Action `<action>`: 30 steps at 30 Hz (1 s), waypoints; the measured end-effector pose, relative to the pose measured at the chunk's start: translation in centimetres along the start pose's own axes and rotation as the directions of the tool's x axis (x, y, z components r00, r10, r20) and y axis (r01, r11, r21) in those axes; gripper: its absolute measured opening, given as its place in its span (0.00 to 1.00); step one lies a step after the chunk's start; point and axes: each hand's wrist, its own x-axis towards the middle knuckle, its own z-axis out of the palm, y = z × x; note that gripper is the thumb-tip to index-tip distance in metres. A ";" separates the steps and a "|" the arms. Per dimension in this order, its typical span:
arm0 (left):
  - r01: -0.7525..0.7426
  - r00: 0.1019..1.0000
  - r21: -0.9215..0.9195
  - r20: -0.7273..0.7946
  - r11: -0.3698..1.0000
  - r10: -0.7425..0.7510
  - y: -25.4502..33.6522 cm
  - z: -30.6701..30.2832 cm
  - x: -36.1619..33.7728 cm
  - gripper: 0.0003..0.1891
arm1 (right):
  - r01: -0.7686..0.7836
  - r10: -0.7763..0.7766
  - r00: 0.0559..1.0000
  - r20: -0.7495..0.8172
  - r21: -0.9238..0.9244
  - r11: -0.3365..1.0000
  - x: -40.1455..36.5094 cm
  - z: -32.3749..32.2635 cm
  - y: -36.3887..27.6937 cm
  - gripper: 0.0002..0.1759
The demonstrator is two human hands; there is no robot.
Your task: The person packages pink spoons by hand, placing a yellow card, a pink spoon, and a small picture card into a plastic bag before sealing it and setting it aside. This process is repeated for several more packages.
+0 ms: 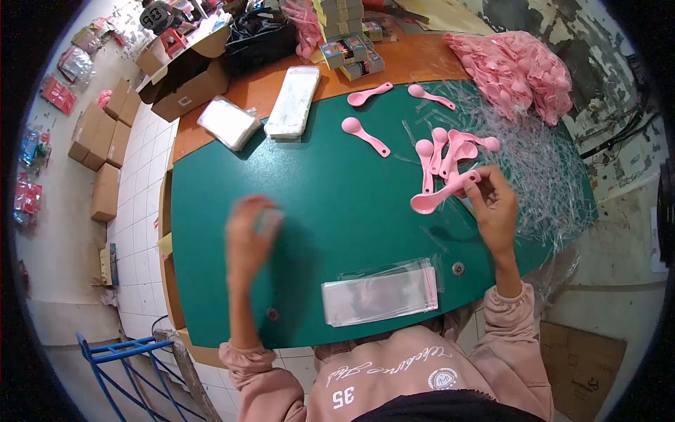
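Note:
My right hand [494, 209] is closed on the handle of a pink measuring spoon [443, 195], lifted above the green table top [232, 179]. Just beyond it lies a loose cluster of pink spoons [455, 149]. Over the left part of the table is my left hand [249, 235], smeared by motion. Something pale and translucent shows at its fingers, too blurred to name. Between my hands, closer to my body, rests a stack of clear plastic sleeves [380, 295]. Separate spoons lie farther back, one [365, 136] near the middle and another [369, 94] behind it.
Thin clear plastic strips [538, 179] cover the right side, below a big bag of pink spoons [517, 74]. White packs [294, 102] and small boxed stacks [351, 56] stand at the back. An open carton [186, 84] is back left, a blue trolley [133, 352] lower left.

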 end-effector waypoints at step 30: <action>0.349 0.805 -0.476 0.593 0.807 0.001 9.5 7.3 -1.6 0.15 | -0.118 0.187 0.879 0.439 -0.180 0.977 -5.3 -3.8 -1.5 0.09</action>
